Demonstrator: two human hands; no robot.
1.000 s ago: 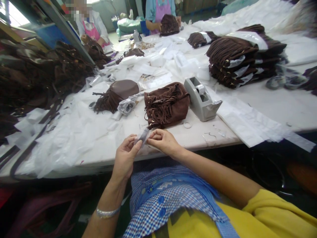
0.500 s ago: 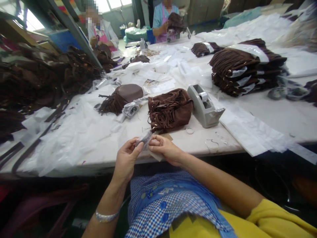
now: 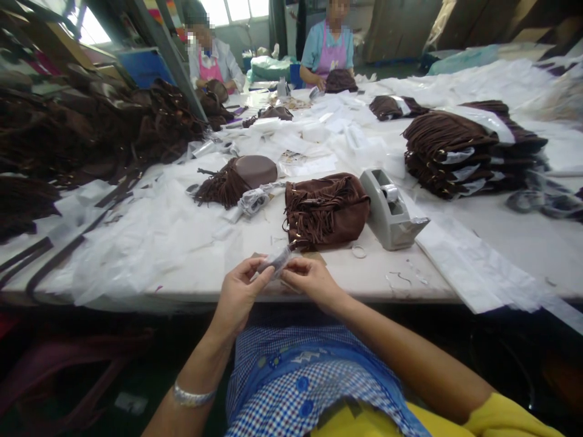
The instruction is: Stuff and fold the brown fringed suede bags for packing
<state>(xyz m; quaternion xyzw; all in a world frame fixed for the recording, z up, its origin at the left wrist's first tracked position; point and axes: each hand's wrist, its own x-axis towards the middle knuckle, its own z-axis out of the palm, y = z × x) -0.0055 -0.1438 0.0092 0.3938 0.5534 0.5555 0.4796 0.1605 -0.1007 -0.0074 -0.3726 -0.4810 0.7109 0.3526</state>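
Observation:
My left hand [image 3: 239, 294] and my right hand [image 3: 307, 280] meet at the table's near edge. Both pinch a small clear plastic-wrapped piece [image 3: 274, 261] between fingertips and thumbs. Just beyond it lies a brown suede fringed bag [image 3: 325, 209] on the white table [image 3: 378, 276]. A grey tape dispenser [image 3: 390, 209] stands to the right of that bag. A second fringed bag [image 3: 237, 181] lies further left, with a crumpled plastic-wrapped part [image 3: 255, 200] beside it.
A tall stack of fringed bags [image 3: 469, 155] sits at the right, a dark heap of bags and straps [image 3: 82, 139] at the left. White plastic sheets [image 3: 473, 273] cover much of the table. Two people in aprons [image 3: 330, 51] work at the far end.
The view has tilted upward, so everything sits lower and further right in the picture. My hands stay together on the small wrapped piece, fingers shifting slightly.

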